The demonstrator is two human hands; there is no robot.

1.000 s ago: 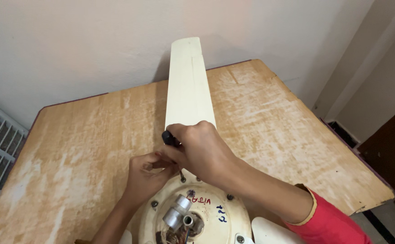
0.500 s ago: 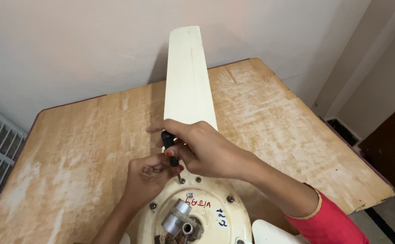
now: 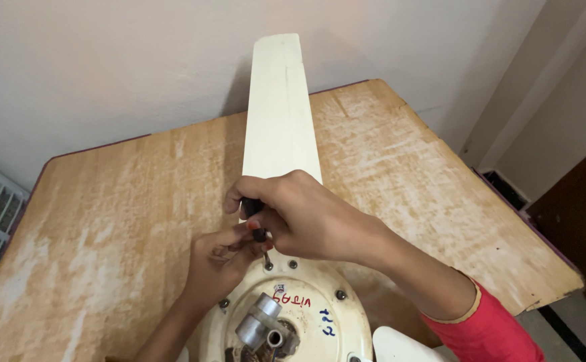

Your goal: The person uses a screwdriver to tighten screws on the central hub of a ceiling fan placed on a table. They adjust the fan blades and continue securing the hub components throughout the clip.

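Gripping: right hand wraps a black-handled screwdriver, tip on a screw below the fist.
Left hand: fingers pinched at the shaft.
Fan motor: cream, on wooden table; blade extends away.

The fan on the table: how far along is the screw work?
Done: one cream blade lies across the table, joined to the round fan body. In hand: the right hand holds a dark-handled screwdriver tip-down on a screw at the blade's root, while the left hand steadies it. Left: I can't tell whether the neighbouring screws are tight.
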